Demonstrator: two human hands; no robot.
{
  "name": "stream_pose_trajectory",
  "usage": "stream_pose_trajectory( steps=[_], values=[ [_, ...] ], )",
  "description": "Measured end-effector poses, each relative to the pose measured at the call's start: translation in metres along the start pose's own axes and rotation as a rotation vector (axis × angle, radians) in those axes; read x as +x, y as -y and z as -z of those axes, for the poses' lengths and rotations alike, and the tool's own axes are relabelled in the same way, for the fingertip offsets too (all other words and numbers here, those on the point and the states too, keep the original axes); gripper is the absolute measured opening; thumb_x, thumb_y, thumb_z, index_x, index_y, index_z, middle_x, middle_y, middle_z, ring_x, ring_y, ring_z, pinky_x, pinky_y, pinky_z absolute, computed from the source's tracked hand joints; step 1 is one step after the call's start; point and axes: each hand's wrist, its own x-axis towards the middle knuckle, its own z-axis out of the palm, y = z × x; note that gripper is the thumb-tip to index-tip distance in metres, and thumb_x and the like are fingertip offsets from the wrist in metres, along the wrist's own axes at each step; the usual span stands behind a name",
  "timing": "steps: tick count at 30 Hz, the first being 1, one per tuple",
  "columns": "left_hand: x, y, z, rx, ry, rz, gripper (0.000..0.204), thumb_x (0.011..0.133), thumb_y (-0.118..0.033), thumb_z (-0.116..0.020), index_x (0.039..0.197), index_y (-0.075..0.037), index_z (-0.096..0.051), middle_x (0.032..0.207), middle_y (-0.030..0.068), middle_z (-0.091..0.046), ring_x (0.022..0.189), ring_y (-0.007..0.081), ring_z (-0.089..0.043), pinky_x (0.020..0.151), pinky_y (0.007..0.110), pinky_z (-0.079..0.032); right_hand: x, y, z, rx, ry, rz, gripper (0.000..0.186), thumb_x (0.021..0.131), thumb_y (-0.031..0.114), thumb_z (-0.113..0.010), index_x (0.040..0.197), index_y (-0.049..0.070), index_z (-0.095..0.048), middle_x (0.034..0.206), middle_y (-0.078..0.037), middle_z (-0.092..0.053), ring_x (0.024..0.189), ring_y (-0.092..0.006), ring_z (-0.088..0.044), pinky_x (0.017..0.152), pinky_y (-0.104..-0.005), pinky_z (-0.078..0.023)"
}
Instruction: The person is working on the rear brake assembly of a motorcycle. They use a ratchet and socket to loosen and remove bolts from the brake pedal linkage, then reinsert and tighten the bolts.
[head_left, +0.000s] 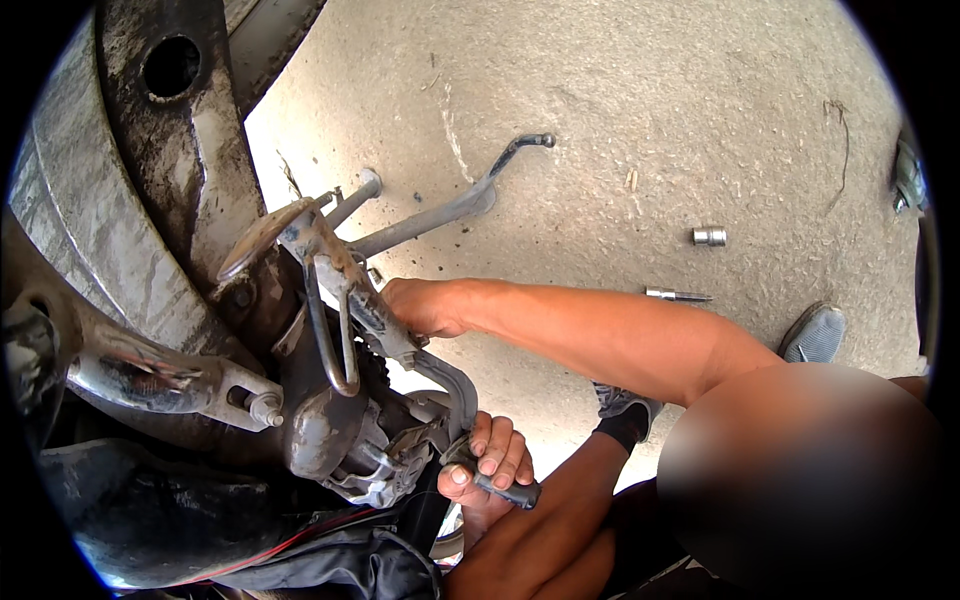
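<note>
A socket (709, 236) and bit (676, 295) lie on concrete floor (640, 100).

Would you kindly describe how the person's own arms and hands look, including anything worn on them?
Both forearms are bare: no sleeves, gloves, watch or rings show. The left hand has short nails and looks smudged with grime; the right hand is bare too, its fingers mostly hidden behind the machine's metal parts.

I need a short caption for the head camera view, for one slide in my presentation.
Two bare hands work under a motorcycle: left hand grips a dark tool handle, right hand reaches the frame; a socket lies on concrete.
</note>
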Motion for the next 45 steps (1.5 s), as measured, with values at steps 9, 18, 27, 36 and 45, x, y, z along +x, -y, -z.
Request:
stream_pose_trajectory(
  steps=[9,18,27,36,45],
  values=[
    [0.000,-0.001,0.000,0.009,0.016,0.004,0.028,0.073,-0.019,-0.068,0.088,-0.011,-0.045,0.078,-0.0004,-0.049,0.069,0.0147,-0.055,0.076,0.036,-0.053,0.004,0.005,0.000,-0.111,0.056,0.001,0.016,0.085,0.008,-0.049,0.073,0.004,-0.060,0.062,0.000,-0.045,0.051,-0.0116,-0.037,0.042,-0.0293,-0.029],
    [0.001,0.000,-0.002,0.004,0.002,0.001,0.028,0.073,-0.017,-0.068,0.088,-0.010,-0.045,0.078,0.0000,-0.049,0.069,0.0154,-0.055,0.076,0.037,-0.053,0.018,-0.006,0.007,-0.200,0.107,0.012,0.018,0.083,0.009,-0.048,0.066,0.005,-0.053,0.059,0.000,-0.041,0.046,-0.0123,-0.032,0.040,-0.0314,-0.024],
    [0.000,-0.002,-0.003,0.013,0.015,0.001,0.027,0.074,-0.017,-0.067,0.088,-0.010,-0.046,0.078,0.0002,-0.049,0.070,0.0157,-0.055,0.076,0.036,-0.053,0.005,0.009,0.000,-0.131,0.089,-0.103,0.020,0.086,0.013,-0.050,0.066,0.009,-0.053,0.059,0.002,-0.038,0.048,-0.0096,-0.031,0.039,-0.0278,-0.022],
    [0.001,0.000,-0.002,0.017,0.000,0.000,0.027,0.074,-0.018,-0.067,0.087,-0.010,-0.046,0.077,-0.0004,-0.049,0.068,0.0151,-0.055,0.075,0.036,-0.053,-0.001,0.006,-0.003,0.069,0.011,-0.221,0.021,0.087,0.024,-0.055,0.071,0.012,-0.058,0.060,0.005,-0.042,0.046,-0.0059,-0.032,0.037,-0.0230,-0.019],
    [0.001,0.003,-0.002,0.018,-0.010,-0.013,0.026,0.074,-0.018,-0.067,0.087,-0.010,-0.046,0.077,-0.0004,-0.049,0.068,0.0151,-0.054,0.072,0.035,-0.052,-0.020,0.004,0.000,-0.110,-0.244,-0.217,0.023,0.087,0.020,-0.053,0.068,0.007,-0.052,0.058,-0.002,-0.043,0.043,-0.0110,-0.030,0.038,-0.0274,-0.022]
  ],
)
